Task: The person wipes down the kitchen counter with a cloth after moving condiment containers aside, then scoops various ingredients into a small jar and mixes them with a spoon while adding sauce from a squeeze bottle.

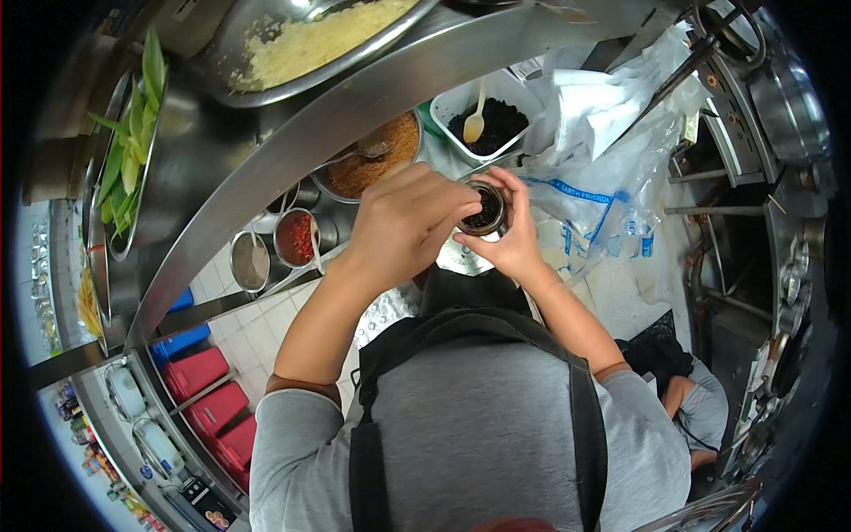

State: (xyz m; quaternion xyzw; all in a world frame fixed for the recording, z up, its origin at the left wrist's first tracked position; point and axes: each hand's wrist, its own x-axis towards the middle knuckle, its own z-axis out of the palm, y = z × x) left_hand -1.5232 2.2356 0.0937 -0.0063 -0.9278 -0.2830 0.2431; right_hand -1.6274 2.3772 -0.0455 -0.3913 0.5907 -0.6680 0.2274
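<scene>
A small round jar (pixel 486 211) with dark contents stands upright between my hands, seen from above through its open top. My right hand (pixel 512 220) is wrapped round the jar's side, thumb at the near edge. My left hand (pixel 409 222) is closed at the jar's left rim, its fingers bunched together; whatever its fingertips hold is hidden. Behind the hands are a bowl of orange-brown crumbs (pixel 390 155) with a metal spoon and a white tub of black food (pixel 501 120) with a pale spoon.
A steel shelf edge (pixel 292 120) curves overhead, carrying a tray of chopped yellowish food (pixel 310 44). Green leaves (pixel 128 160) lie at the left. Metal cups, one with red contents (pixel 294 238), stand left of my forearm. Plastic bags (pixel 603 133) hang at right; another person (pixel 700 403) is low behind.
</scene>
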